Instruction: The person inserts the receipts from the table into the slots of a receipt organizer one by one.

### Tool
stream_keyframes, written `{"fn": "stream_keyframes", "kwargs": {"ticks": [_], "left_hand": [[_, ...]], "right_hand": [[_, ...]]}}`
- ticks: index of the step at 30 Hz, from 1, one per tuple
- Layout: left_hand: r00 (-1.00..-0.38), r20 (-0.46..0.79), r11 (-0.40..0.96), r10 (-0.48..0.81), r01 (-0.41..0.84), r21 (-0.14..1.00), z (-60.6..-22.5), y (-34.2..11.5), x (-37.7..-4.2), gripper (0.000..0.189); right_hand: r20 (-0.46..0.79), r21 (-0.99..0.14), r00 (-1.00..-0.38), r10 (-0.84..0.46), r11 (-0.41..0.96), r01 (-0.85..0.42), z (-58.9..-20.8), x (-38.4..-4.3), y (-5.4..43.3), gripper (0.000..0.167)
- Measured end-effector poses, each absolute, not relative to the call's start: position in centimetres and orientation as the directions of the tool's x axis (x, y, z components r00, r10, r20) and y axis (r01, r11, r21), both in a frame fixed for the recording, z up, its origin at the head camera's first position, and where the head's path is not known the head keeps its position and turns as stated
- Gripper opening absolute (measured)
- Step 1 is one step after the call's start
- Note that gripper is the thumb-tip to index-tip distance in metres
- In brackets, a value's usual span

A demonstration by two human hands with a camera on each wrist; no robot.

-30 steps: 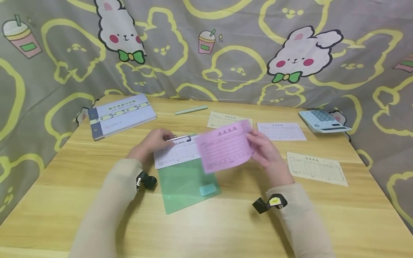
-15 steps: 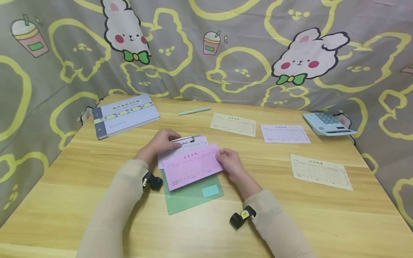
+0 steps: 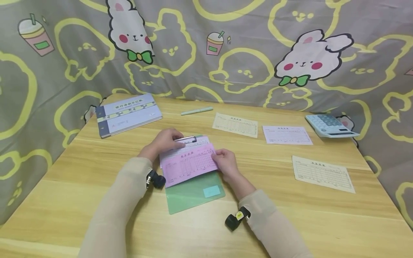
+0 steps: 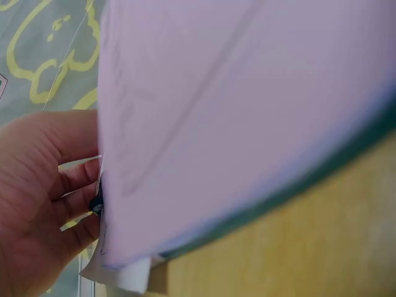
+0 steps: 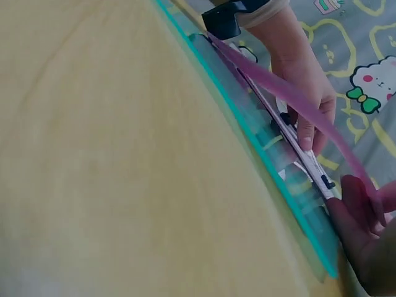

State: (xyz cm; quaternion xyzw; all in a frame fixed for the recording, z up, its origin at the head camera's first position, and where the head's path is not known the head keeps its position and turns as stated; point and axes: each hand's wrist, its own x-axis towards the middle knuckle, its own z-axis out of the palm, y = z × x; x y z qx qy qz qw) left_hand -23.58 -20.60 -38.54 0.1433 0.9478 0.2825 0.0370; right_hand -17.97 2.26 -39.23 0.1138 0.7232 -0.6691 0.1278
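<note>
My right hand [image 3: 227, 163] pinches the right edge of a pink printed form [image 3: 190, 165], held tilted over a green clipboard [image 3: 190, 199]. At the clipboard's top, my left hand [image 3: 162, 141] grips the metal clip [image 3: 190, 139], the thumb side over a white form [image 3: 169, 153]. That white form lies on the board beneath the clip, partly covered by the pink one. In the right wrist view the pink form [image 5: 298, 96] bows up above the white sheet. The pink form [image 4: 216, 124] fills much of the left wrist view, hiding the left fingertips.
A blue account book [image 3: 129, 114] lies at the back left, a pale green pen [image 3: 196, 111] to its right. Two cream forms [image 3: 235, 124] [image 3: 322, 174], a white-lilac form [image 3: 287, 135] and a light blue calculator [image 3: 330, 126] lie rightward. Patterned cloth [image 3: 245, 64] hangs behind.
My right hand has brought the pink form left and down, from beside the clipboard to over the white form, then slightly up toward the clip. The left hand stays at the clip.
</note>
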Motion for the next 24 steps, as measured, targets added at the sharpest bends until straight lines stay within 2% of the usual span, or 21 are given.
{"fn": "stream_keyframes", "kwargs": {"ticks": [8, 16, 24], "left_hand": [[-0.951, 0.029, 0.841, 0.308, 0.286, 0.459, -38.43, -20.29, -23.79, 0.031], [-0.908, 0.103, 0.830, 0.407, 0.414, 0.373, -38.51, -20.11, -23.64, 0.026], [-0.881, 0.134, 0.829, 0.454, 0.472, 0.298, -38.15, -19.81, -23.12, 0.020]], "right_hand": [[-0.283, -0.951, -0.959, 0.021, 0.125, 0.283, -39.74, -18.02, 1.83, 0.008], [-0.245, -0.950, -0.968, 0.049, 0.186, 0.250, -39.90, -18.09, 1.46, 0.007], [-0.244, -0.931, -0.968, 0.059, 0.265, 0.250, -39.84, -18.03, 1.28, 0.013]]}}
